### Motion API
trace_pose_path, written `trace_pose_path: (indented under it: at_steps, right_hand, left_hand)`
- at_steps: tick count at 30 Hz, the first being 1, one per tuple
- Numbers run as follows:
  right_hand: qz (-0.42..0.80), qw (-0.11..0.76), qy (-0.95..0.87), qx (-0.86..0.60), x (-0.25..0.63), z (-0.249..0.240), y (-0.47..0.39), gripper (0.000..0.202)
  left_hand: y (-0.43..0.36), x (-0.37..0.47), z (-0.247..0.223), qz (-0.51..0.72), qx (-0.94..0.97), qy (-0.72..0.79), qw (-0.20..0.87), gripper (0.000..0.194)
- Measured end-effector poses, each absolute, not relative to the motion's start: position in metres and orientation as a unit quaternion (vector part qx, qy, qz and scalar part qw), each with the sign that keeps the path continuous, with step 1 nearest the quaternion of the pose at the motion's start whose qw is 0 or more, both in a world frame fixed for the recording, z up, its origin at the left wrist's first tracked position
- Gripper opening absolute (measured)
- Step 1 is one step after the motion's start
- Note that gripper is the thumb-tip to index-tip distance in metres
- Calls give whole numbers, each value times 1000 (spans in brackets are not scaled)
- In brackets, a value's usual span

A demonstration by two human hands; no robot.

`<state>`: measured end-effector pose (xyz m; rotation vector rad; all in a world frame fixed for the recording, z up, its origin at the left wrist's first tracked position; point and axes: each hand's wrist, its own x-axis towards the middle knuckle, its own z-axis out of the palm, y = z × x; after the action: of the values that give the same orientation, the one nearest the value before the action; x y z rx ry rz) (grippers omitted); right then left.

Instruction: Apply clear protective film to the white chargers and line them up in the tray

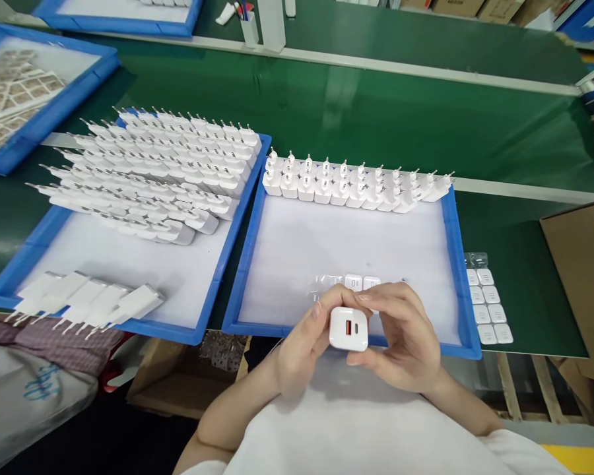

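both hands — left hand, right hand — clamped together on a white charger above the blue tray.

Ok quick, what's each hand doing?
Left hand: closed on the white charger.
Right hand: closed on the same charger.

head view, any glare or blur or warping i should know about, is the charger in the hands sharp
Head view: the charger held by left hand and right hand is sharp, both ports readable; soft glare streaks the green belt; straight belt edges bow, wide-angle distortion; far corners go slightly soft.
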<state>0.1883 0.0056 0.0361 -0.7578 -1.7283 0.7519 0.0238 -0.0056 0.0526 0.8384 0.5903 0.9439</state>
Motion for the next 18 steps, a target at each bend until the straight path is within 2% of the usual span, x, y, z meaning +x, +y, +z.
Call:
trace_pose_path:
  at_steps: [2,4,13,18]
  right_hand:
    - [302,522,-739,-299,190,36,6,58]
    - [287,523,-750,-287,190,37,6,62]
    - [241,527,-777,-247,188,43,7,61]
    - [225,520,-786,-247,189,42,7,62]
  left_hand:
    - [-7,22,53,436,443,292,727,51]
    - [-7,21,53,438,472,298,705,50]
    - [-6,21,48,469,535,270,649,46]
    - [-5,23,47,483,561,269,616,33]
